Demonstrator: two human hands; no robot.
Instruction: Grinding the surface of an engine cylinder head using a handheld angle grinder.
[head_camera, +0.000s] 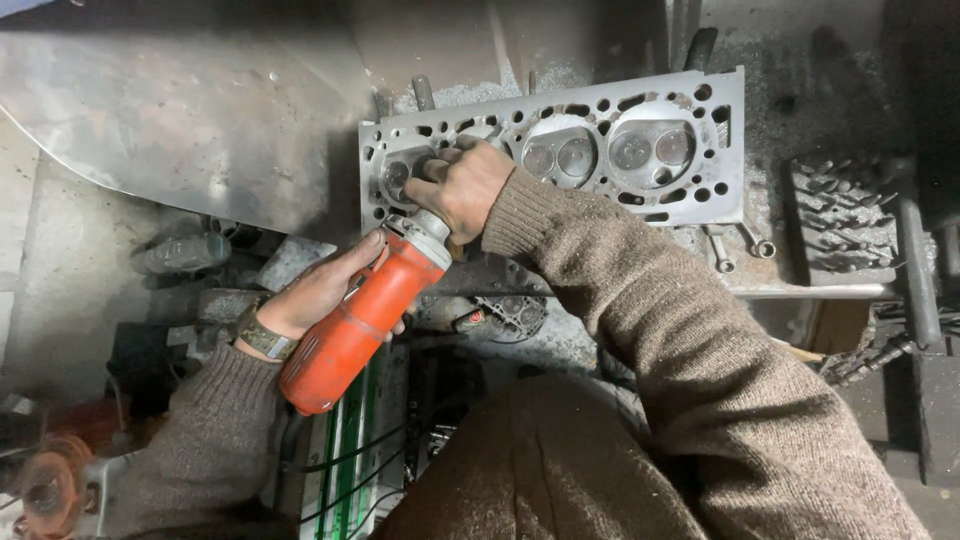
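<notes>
An orange angle grinder (355, 325) points up and to the right, its grey metal head (425, 235) at the lower left corner of a grey engine cylinder head (700, 130). My left hand (320, 290) grips the grinder's orange body from the left. My right hand (458, 185) is closed over the grinder's head end, resting on the cylinder head by its leftmost combustion chamber. The cylinder head lies flat on a dirty bench, valve side up, with round valves showing in its chambers. The tool's working tip is hidden under my right hand.
A bent metal sheet (180, 110) lies at the upper left. Two wrenches (740, 245) sit just below the cylinder head. A rack of small parts (840, 215) and a metal bar (915, 270) are at the right. Another grinder-like tool (50, 480) lies at lower left.
</notes>
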